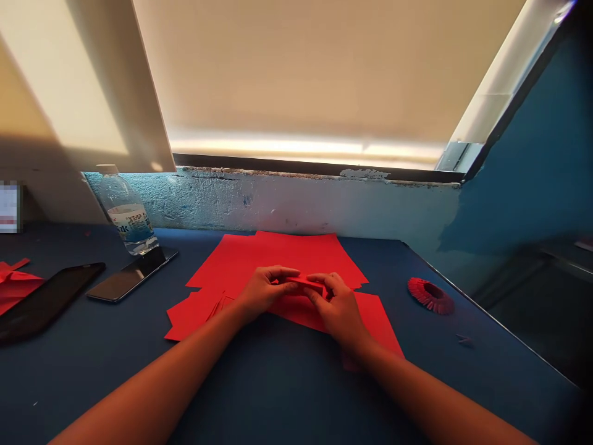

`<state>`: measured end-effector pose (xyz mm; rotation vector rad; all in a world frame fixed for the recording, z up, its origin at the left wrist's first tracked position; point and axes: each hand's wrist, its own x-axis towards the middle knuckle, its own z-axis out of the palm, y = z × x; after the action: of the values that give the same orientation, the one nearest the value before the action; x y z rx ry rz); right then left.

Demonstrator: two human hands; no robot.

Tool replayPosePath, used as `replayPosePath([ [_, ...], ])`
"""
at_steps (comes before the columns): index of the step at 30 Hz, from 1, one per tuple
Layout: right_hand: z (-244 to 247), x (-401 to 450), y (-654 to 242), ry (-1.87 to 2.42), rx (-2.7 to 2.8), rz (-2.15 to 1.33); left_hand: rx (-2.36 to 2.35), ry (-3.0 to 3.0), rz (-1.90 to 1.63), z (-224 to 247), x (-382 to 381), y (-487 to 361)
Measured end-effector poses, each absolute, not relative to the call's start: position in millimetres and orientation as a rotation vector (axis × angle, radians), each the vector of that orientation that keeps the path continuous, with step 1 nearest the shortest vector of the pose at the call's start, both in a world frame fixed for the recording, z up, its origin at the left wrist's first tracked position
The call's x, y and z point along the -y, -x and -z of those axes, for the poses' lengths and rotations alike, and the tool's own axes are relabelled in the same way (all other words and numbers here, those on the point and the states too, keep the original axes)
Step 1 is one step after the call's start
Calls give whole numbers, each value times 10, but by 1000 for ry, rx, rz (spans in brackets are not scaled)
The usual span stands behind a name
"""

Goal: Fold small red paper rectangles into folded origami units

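Between my two hands is a small folded strip of red paper (304,283), held above the red sheets. My left hand (265,289) pinches its left end, thumb below and fingers on top. At the other end, my right hand (337,304) grips it between thumb and bent fingers. Large red paper sheets (282,250) are spread beneath and behind the hands. Smaller cut red pieces (192,314) lie by my left wrist, partly covered by the forearm. Another red sheet (380,321) shows beyond my right wrist.
On the left stand a water bottle (132,222), a phone (133,275) and a larger dark device (50,300), near folded red paper (18,287). A pleated red paper ring (430,296) lies near the blue table's (491,371) right edge. A wall closes off the back.
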<state>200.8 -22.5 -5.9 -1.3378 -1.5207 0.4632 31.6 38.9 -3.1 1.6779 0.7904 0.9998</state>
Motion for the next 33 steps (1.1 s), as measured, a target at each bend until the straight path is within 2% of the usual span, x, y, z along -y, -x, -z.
replayPosePath([
  [5, 44, 230, -2010, 1365, 1507, -374, -733, -1747, -1003, -12, -373, -325],
  [24, 40, 257, -1980, 1323, 1578, -617, -724, -1742, -808, -66, -312, -323],
  [33, 38, 224, -2012, 1373, 1523, -580, -799, -1685, -832, -79, -329, -294],
])
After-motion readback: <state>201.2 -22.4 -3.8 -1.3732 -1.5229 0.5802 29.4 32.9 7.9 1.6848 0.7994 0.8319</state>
